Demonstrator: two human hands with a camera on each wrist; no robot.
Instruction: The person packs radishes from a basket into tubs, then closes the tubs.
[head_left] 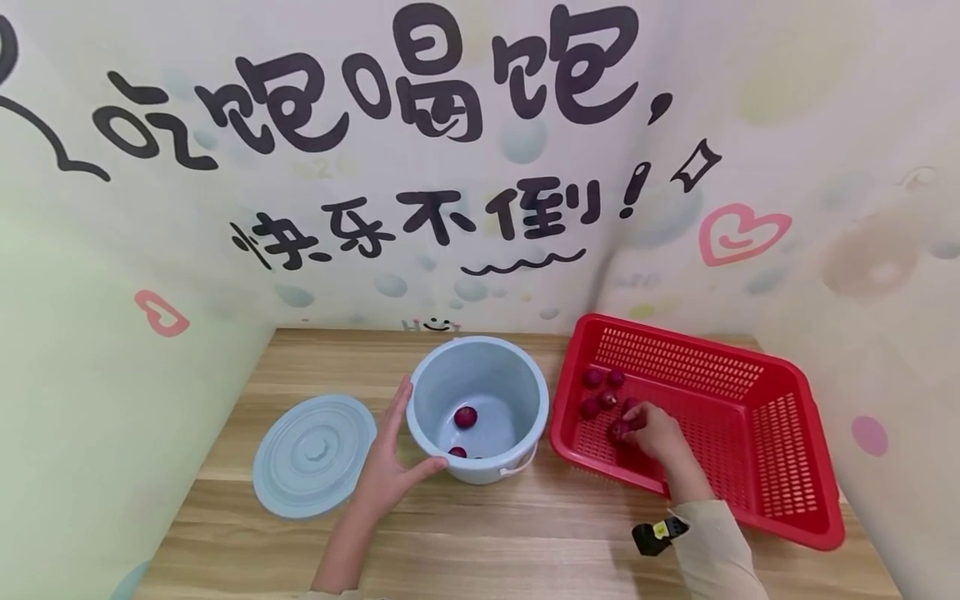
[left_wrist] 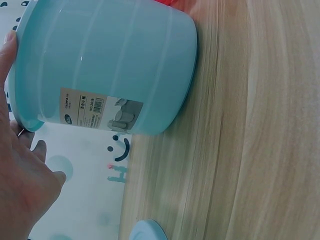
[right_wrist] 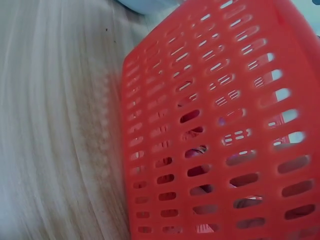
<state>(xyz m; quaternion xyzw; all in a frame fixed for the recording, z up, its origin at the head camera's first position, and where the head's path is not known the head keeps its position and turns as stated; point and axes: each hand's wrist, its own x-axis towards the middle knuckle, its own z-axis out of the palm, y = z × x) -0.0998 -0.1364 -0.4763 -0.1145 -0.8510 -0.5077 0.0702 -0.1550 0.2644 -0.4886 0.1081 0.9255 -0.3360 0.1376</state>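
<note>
A light blue bucket (head_left: 480, 375) stands upright, with dark red round fruits (head_left: 466, 417) on its floor. Along its rim, on the left and near sides, my left hand (head_left: 390, 467) rests with thumb and forefinger spread wide. In the left wrist view, the bucket's labelled side (left_wrist: 120, 65) shows beside that hand (left_wrist: 25, 175). Inside the red basket (head_left: 750, 467), my right hand (head_left: 660, 437) pinches a small dark red fruit (head_left: 619, 428). Several similar fruits (head_left: 592, 378) lie near it in the basket's left part. The basket's slotted wall (right_wrist: 215, 125) mostly hides the right hand in the right wrist view.
A round blue lid (head_left: 315, 454) lies on the wooden table (head_left: 517, 550) left of the bucket. The bucket's handle (head_left: 519, 463) hangs at its near right side. Behind everything rises a printed wall (head_left: 337, 250), with the basket close to it.
</note>
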